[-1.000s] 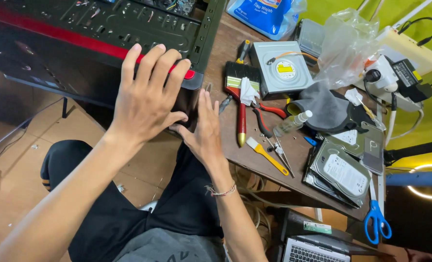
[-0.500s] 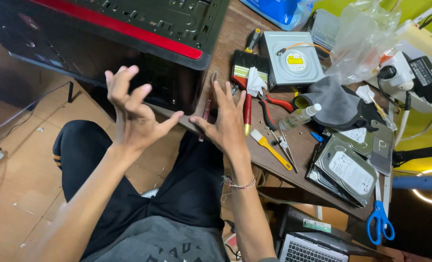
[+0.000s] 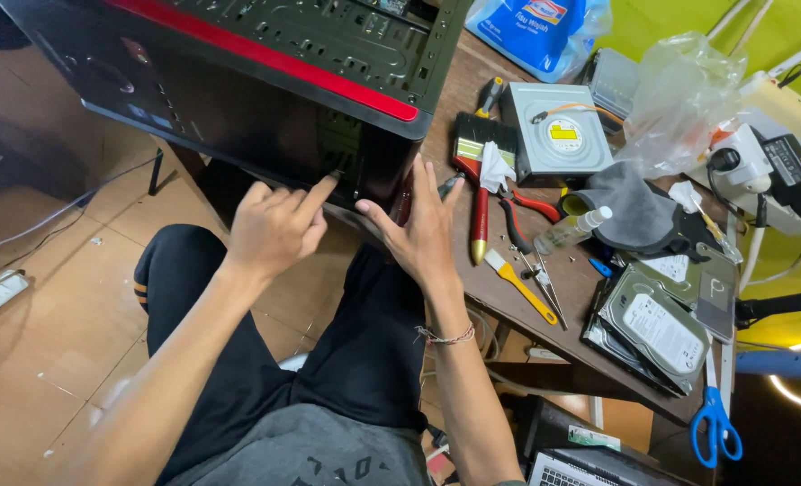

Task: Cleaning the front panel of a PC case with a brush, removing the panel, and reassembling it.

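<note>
Since half a second ago your left hand point(image 3: 274, 227) has curled, its forefinger now on the glossy front panel of the black computer case with the red stripe point(image 3: 265, 99). Your right hand point(image 3: 418, 229), fingers spread, presses flat on the panel's lower corner; neither hand grips anything. The panel looks still attached. A red-handled brush point(image 3: 478, 193) lies on the wooden table point(image 3: 508, 297), just right of that hand.

Cluttered wooden workbench point(image 3: 472, 85)

A black-and-red computer case point(image 3: 265, 81), optical drive point(image 3: 558, 135), paintbrush point(image 3: 475, 180), grey cloth point(image 3: 630, 211), hard drives point(image 3: 657, 328) and blue scissors point(image 3: 715, 418) lie on it.
</note>
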